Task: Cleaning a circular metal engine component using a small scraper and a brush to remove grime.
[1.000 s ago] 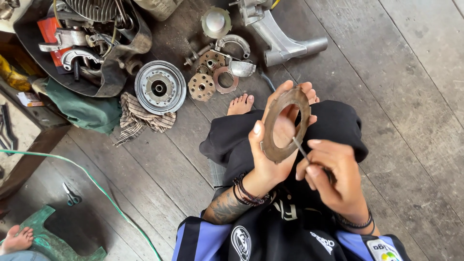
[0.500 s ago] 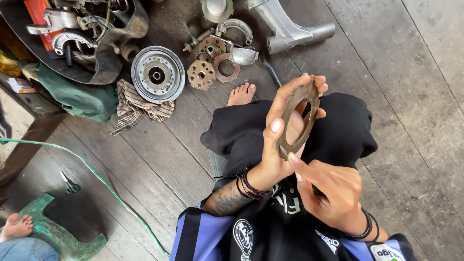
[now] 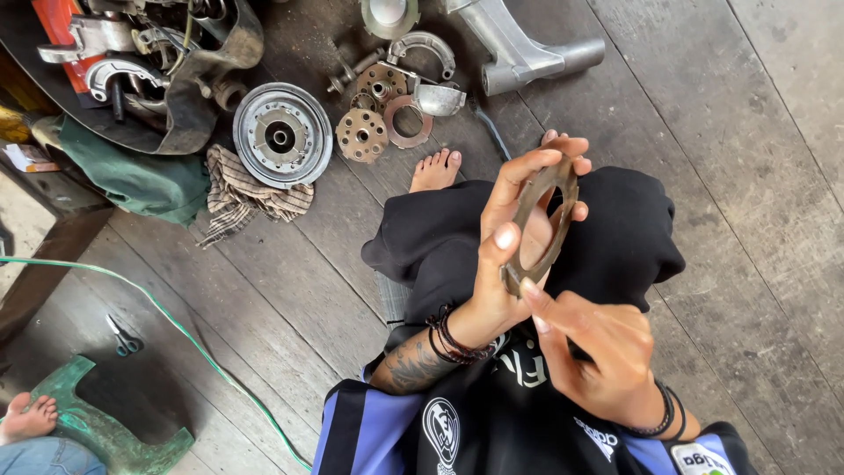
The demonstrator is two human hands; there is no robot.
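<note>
The left hand (image 3: 514, 237) grasps a flat, worn metal ring plate (image 3: 543, 224) at centre right of the frame. The thumb presses the near face low on the plate; the fingertips curl over its upper rim. The plate stands nearly edge-on to the camera, tilted, its long axis running from lower left to upper right. Its open centre faces left, toward the palm.

The right hand (image 3: 598, 352) sits directly below the plate, lower right of centre. It is clenched, index finger and thumb pinched together at the plate's lower edge. Contact occurs at that lower rim. Whether a small tool is held in the pinch cannot be told from this view; a dark sliver shows beneath the hand but is not identifiable.

Both hands are equally near the plate. The left carries it; the right meets it from below.

Beneath the hands lie the person's black-clad knees and one bare foot (image 3: 437, 170). Farther out, in the upper left on the wooden floor (image 3: 747, 176), rest a round hub (image 3: 282, 135), a rusty toothed disc (image 3: 362, 135), a second ring (image 3: 409, 121) and a checked rag (image 3: 251, 198). A cast aluminium arm (image 3: 527, 48) lies at top centre.
</note>
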